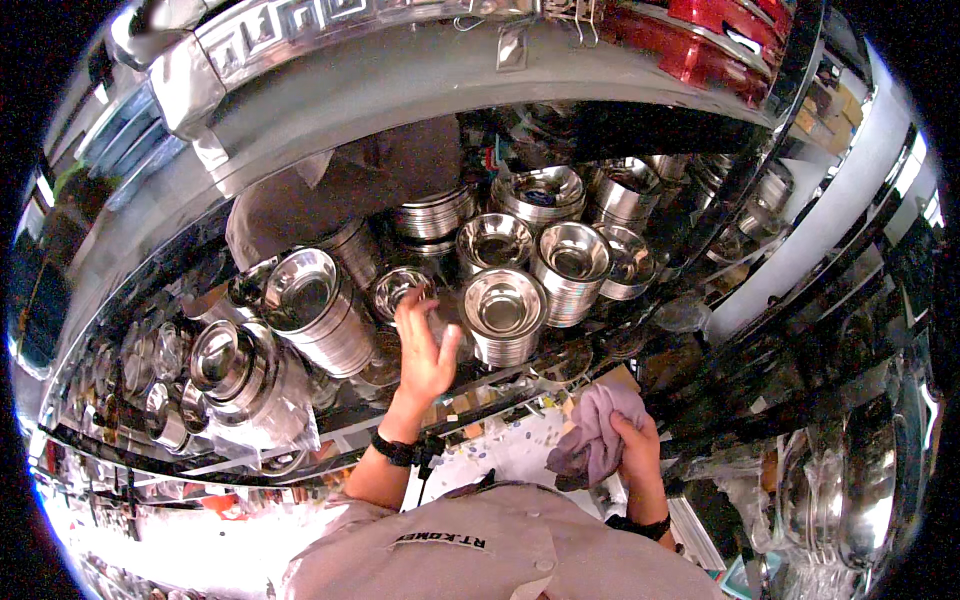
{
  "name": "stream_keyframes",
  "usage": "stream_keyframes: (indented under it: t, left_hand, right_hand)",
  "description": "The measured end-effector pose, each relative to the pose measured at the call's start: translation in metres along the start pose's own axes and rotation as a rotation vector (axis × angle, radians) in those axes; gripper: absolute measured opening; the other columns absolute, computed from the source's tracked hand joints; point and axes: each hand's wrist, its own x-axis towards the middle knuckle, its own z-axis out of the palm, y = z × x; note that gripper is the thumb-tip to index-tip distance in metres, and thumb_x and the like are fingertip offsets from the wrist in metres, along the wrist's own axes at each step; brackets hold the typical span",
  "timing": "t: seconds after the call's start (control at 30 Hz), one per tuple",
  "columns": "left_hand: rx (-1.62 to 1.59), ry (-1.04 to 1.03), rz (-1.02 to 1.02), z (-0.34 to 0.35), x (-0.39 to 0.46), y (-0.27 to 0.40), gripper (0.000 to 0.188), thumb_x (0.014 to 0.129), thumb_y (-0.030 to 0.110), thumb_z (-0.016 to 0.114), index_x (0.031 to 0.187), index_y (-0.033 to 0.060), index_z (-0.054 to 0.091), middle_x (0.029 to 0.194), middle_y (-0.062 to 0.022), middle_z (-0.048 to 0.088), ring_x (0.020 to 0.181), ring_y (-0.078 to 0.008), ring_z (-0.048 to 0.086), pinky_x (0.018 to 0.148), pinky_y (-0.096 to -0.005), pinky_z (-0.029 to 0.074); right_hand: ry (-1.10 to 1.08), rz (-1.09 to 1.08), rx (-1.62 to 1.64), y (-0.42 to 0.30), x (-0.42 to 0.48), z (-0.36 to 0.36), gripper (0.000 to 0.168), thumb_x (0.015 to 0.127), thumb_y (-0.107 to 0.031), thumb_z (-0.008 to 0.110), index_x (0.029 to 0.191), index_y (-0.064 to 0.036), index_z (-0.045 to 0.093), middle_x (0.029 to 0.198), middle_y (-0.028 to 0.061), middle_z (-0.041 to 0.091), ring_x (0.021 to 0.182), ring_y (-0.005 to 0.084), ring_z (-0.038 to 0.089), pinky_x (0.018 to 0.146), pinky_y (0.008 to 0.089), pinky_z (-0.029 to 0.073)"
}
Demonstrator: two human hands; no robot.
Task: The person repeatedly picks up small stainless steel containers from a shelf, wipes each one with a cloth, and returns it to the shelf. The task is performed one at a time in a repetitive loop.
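My left hand [425,352] is raised with its fingers apart, over the front of a dark shelf, and overlaps a small stainless steel bowl [395,289]. Whether it touches the bowl I cannot tell. To its right stands a stack of steel bowls [504,311], and to its left a taller, leaning stack [304,296]. My right hand [637,446] grips a crumpled purplish-grey cloth [596,427] near the shelf's front edge, close to my body.
More stacks of steel bowls [574,259] fill the shelf's middle and back. Bowls in clear plastic wrap [255,405] sit at the left. Above runs a grey shelf panel [420,82] with red metal ware [720,52] on top. Large wrapped metal dishes [840,487] stand at the lower right.
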Motion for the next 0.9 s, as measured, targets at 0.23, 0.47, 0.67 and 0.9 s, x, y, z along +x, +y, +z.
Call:
stream_keyframes:
  t: [0.23,0.47,0.67,0.9]
  left_hand:
    - [0.577,-0.242,-0.033,-0.006,-0.002,-0.056,0.041,0.092,0.019,0.066,0.128,0.0,0.059,0.116,-0.023,0.069,0.113,-0.0431,0.063,0.111,-0.0586,0.038]
    - [0.384,-0.285,-0.237,-0.008,0.004,-0.065,0.023,0.093,0.018,0.065,0.112,0.0065,0.072,0.097,-0.0216,0.074,0.096,-0.0415,0.069,0.106,-0.0558,0.043]
    - [0.325,-0.113,-0.175,-0.009,0.009,-0.062,0.024,0.091,0.008,0.066,0.114,0.0047,0.072,0.094,-0.0234,0.073,0.091,-0.0427,0.067,0.112,-0.0574,0.039]
    - [0.323,0.077,-0.015,-0.013,0.015,-0.031,0.023,0.091,0.003,0.064,0.113,0.0015,0.07,0.098,-0.0188,0.073,0.093,-0.0384,0.068,0.115,-0.0598,0.036]
  right_hand:
    - [-0.031,-0.007,-0.006,0.008,0.006,0.02,0.04,0.095,-0.012,0.069,0.133,0.0,0.063,0.125,0.0086,0.07,0.114,0.0227,0.066,0.103,0.0381,0.05]
    - [-0.04,0.018,-0.02,0.01,0.011,0.036,0.04,0.096,-0.014,0.071,0.133,0.0,0.064,0.124,0.008,0.071,0.114,0.0228,0.066,0.103,0.0376,0.05]
    - [-0.02,0.028,-0.039,0.013,0.012,0.035,0.043,0.097,-0.014,0.068,0.136,0.001,0.06,0.128,0.0093,0.069,0.116,0.0232,0.066,0.104,0.0381,0.049]
    - [-0.016,0.094,0.13,0.013,0.008,0.037,0.053,0.099,-0.015,0.067,0.146,0.003,0.05,0.138,0.0114,0.063,0.126,0.0264,0.06,0.11,0.0416,0.046]
